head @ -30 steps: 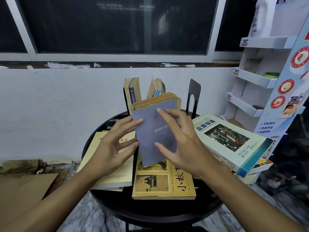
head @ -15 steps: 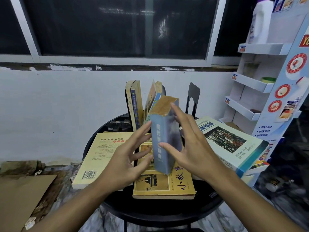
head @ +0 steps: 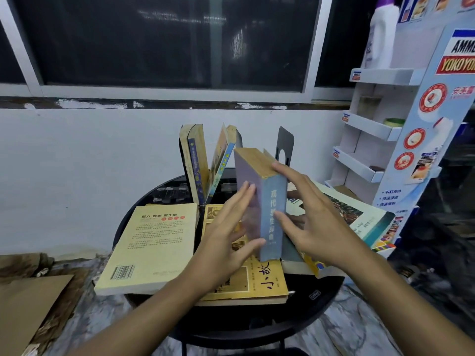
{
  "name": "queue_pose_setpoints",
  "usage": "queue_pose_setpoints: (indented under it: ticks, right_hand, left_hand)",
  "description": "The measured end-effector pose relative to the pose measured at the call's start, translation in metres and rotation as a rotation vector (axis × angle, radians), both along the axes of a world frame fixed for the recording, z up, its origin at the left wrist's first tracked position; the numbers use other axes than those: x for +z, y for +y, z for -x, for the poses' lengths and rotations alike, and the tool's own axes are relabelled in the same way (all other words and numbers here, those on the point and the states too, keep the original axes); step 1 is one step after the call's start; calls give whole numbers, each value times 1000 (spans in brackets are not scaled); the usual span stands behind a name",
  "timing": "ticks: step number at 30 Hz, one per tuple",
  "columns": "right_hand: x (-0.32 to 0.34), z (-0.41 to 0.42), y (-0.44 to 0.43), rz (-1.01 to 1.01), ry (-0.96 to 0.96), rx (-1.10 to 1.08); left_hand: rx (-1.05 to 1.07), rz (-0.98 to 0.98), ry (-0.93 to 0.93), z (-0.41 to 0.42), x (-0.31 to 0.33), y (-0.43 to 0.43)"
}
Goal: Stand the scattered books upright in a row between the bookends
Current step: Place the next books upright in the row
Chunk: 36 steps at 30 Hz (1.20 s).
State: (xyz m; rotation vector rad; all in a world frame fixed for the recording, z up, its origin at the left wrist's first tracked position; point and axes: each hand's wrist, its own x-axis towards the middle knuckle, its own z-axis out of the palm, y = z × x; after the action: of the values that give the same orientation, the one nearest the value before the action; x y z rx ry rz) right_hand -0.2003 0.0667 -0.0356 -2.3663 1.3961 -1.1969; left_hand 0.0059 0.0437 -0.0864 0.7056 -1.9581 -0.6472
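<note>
**Blue book held upright over the round table**

Both hands grip a thick blue book (head: 272, 211) on end, spine toward the camera. The left hand (head: 226, 237) presses flat on its left cover; the right hand (head: 311, 222) clasps the right side and top edge. Flat on the black table (head: 321, 304) lie a cream book (head: 151, 247), a yellow book (head: 259, 281) and a large white-covered book (head: 359, 222). Behind, several books (head: 198, 163) stand, some leaning; the black bookend (head: 284, 145) stands right of them. The blue book's lower end possibly rests on the yellow one.
</note>
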Motion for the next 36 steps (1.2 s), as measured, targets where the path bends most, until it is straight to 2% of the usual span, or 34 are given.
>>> queue_pose_setpoints:
  ticks: [3, 6, 15, 22, 25, 36]
  right_hand:
    - [-1, -2, 4, -17, -75, 4]
    - [-2, -4, 3, 20, -96, -103]
    - [-6, -16, 2, 93, -179, -241]
    - [-1, -22, -3, 158, -170, -313]
    - [2, -20, -6, 167, -190, -303]
    - [2, -12, -13, 183, -240, -269]
  left_hand:
    - [-7, -64, 62, 12, 0, -4]
    - [-4, -87, 65, 20, -1, -8]
    - [130, -10, -10, 26, -9, -9]
    - [23, -93, 26, 20, -7, -12]
    - [6, -98, -29, 7, -1, -21]
    - [491, 287, -390, -42, 71, -143]
